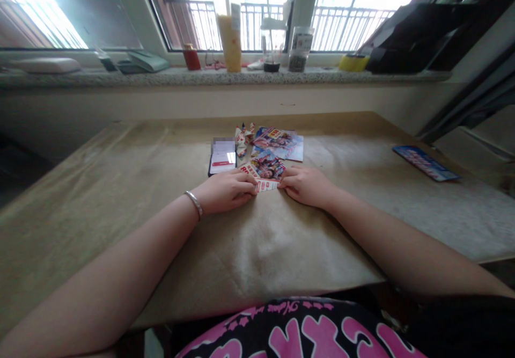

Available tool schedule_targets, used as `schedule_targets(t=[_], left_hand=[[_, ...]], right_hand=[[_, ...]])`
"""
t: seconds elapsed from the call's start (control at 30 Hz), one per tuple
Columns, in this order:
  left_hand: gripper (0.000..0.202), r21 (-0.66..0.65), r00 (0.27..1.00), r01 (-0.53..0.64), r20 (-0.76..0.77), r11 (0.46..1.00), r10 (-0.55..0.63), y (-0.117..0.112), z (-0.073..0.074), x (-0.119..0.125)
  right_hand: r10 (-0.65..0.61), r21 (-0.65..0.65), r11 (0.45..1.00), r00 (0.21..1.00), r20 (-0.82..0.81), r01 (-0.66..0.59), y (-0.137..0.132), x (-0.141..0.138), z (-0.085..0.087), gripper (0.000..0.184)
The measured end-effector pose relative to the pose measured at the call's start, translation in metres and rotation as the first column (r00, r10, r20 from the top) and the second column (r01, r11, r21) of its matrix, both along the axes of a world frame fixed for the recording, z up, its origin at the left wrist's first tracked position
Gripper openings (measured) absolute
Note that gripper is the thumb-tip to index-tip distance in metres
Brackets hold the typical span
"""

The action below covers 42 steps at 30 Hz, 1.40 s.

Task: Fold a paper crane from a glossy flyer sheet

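A colourful printed paper [269,168] lies on the table between my hands, its near edge folded over into a pale strip. My left hand [226,190] grips the paper's left side, fingers pressed together at the fold. On the right side, my right hand [304,185] pinches the same paper near its corner. A phone [223,156] with a lit screen lies just beyond my left hand. Folded paper shapes [243,139] stand beside the phone. Behind the held paper is a loose pile of printed sheets [277,142].
The table [161,186] has a tan, slightly wrinkled cover. A blue printed packet [425,163] lies far right. On the window sill [177,80] stand a tall yellow drink cup [230,36], a red bottle [191,57], clear containers [301,49], yellow tape [354,62] and a black bag [410,38].
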<state>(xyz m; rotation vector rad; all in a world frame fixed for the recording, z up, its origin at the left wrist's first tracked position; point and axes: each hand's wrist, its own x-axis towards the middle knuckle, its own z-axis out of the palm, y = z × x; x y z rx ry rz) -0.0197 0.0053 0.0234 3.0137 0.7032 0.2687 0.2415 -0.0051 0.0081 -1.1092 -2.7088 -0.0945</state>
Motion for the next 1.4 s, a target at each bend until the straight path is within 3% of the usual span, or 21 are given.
schedule_targets(t=[0.3,0.53,1.0,1.4], left_hand=[[0.019,-0.069,1.000,-0.020,0.007,0.997,0.020,0.004,0.000,-0.006],[0.028,-0.114,0.995,-0.059,-0.081,0.992,0.050,0.006,0.004,-0.009],[0.037,-0.051,0.995,-0.064,-0.086,0.997,0.059,0.008,0.004,-0.015],[0.037,-0.125,0.993,-0.072,-0.097,0.990,0.060,0.006,0.007,-0.018]], right_hand=[[0.014,0.013,1.000,1.000,-0.004,-0.014,-0.001,0.000,0.000,0.025],[0.037,0.025,0.999,0.999,-0.005,-0.036,0.002,0.001,-0.002,0.024],[0.032,0.029,0.999,0.999,0.005,-0.032,0.000,0.001,-0.001,0.024],[0.070,0.067,0.995,0.998,0.003,-0.070,0.002,0.003,-0.004,0.024]])
